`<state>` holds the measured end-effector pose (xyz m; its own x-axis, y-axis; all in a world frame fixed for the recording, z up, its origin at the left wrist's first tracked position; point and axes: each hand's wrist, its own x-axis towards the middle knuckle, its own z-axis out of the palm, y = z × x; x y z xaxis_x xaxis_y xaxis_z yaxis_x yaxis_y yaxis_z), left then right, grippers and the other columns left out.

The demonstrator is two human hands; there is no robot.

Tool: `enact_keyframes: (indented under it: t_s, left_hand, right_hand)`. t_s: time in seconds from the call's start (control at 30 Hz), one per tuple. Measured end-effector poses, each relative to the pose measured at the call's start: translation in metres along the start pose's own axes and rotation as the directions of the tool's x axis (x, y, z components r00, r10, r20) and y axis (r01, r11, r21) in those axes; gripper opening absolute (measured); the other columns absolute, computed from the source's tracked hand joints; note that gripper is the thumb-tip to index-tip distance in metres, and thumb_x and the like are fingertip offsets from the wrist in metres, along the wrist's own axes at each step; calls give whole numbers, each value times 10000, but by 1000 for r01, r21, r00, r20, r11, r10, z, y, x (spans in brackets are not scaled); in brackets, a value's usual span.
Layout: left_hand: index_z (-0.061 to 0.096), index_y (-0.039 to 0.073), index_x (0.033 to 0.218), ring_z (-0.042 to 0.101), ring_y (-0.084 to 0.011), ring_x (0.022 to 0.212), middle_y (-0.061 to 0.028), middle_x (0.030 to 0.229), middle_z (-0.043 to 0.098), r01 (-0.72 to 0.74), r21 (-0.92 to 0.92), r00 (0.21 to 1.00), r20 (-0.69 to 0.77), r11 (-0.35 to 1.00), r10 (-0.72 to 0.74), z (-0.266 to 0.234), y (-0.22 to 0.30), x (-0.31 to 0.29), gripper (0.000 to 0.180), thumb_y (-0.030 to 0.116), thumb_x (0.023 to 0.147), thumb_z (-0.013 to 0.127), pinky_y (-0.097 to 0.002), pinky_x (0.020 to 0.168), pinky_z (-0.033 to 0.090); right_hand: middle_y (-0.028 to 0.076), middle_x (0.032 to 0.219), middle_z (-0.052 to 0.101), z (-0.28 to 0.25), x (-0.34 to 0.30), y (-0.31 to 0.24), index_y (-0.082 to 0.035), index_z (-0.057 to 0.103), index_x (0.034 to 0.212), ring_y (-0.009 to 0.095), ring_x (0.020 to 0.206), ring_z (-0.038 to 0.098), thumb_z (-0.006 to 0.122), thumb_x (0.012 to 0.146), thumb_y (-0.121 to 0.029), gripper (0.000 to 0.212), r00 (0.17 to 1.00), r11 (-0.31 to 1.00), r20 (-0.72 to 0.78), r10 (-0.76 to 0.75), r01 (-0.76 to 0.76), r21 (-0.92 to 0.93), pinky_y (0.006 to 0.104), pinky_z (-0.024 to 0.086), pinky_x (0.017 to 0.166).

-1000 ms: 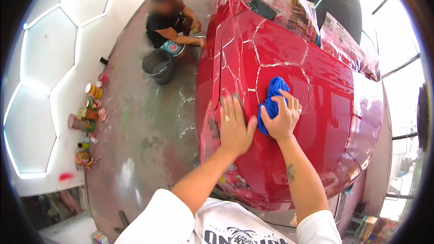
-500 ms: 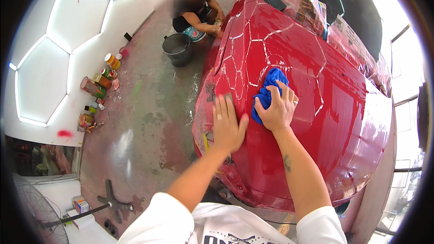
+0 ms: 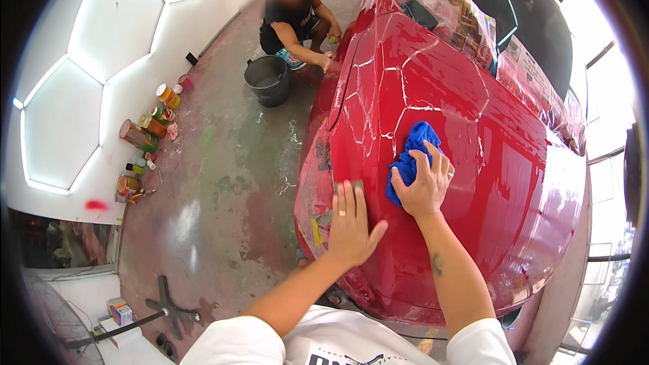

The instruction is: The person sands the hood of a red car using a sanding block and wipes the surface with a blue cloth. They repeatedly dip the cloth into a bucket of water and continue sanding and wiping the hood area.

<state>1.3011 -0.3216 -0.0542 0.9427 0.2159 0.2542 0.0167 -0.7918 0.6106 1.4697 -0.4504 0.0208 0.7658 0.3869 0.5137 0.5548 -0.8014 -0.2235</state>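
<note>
My left hand (image 3: 351, 226) lies flat along the near left edge of a wet red car panel (image 3: 466, 230), fingers extended. Beneath its fingertips a small grey-green piece of sandpaper (image 3: 358, 186) shows, mostly hidden and pressed to the paint. My right hand (image 3: 427, 182) is closed over a bunched blue cloth (image 3: 420, 140), which rests on the panel to the right. Water streaks and reflected white light lines cover the red surface. Pink masking film (image 3: 312, 196) with a bit of yellow tape hangs by the left edge.
Beyond the panel's left side another person (image 3: 291, 20) squats, one hand against the car. A black bucket (image 3: 268, 82) stands beside them. Paint cans (image 3: 138, 136) and bottles line the left wall. Newspaper and plastic film (image 3: 527, 71) cover the windscreen's base. A black stand base (image 3: 164, 307) is at lower left.
My left hand has slid nearer to me along the panel edge, the sandpaper moving with it. My right hand and the cloth have come slightly nearer. The other person's hands have moved apart.
</note>
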Motion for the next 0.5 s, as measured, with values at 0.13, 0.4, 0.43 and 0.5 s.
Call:
enact_keyframes:
  t_s: [0.13,0.4,0.43,0.5]
  left_hand:
    - [292,-215,1653,214,-587,1667,-477,1743,233,41,52,994,-99,998,-35,-25,-47,165,928,514,1139,551,-600,1375,202]
    - [177,-176,1716,164,-637,1666,-460,1771,181,-133,-169,988,54,977,144,-28,-35,119,1042,539,1091,607,-668,1366,167]
    - [191,-158,1722,183,-617,1669,-451,1771,198,-161,-152,987,-16,975,161,-28,-49,176,1029,565,1104,585,-641,1376,173]
    - [200,-143,1727,206,-527,1695,-413,1789,221,-105,-110,993,-56,988,100,-33,-69,289,976,591,1153,491,-551,1400,180]
  right_hand:
    - [143,1493,631,3,6,-10,-165,747,1233,395,1355,572,910,795,-379,514,1000,999,-7,-29,30,29,578,401,1153]
    - [160,1490,634,3,5,3,-152,738,1221,401,1320,589,922,753,-339,536,999,999,20,-31,32,-32,561,405,1129]
    - [162,1489,635,3,7,0,-152,737,1217,400,1316,592,923,745,-334,539,999,999,14,-39,40,-24,558,406,1124]
    - [164,1480,638,3,9,-4,-154,736,1206,394,1307,597,928,717,-324,552,998,998,5,-56,56,-13,548,411,1111]
